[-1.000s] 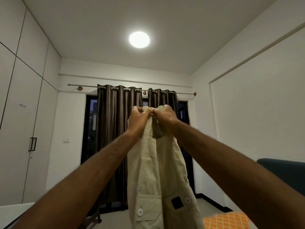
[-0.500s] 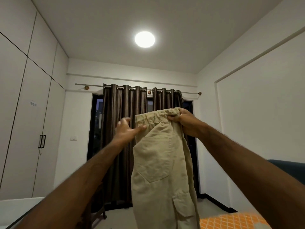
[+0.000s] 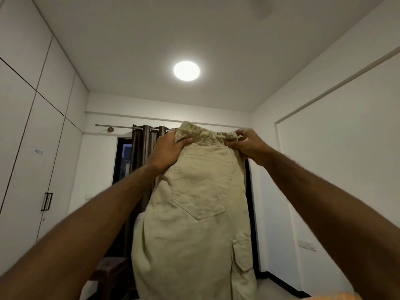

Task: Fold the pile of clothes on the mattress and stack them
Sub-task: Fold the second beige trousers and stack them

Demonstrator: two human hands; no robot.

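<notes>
Hanging limp, creased beige cotton trousers (image 3: 194, 213) (elastic waistband), pinched by left hand (image 3: 171, 148) and right hand (image 3: 249, 144).

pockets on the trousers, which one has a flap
The lower pocket near the trousers' right edge has the flap. The upper pocket is a plain patch with a pointed bottom and no flap.

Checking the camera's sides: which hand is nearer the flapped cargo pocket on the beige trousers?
Right. The right hand grips the waistband above the cargo pocket; the left hand grips the opposite end.
</notes>
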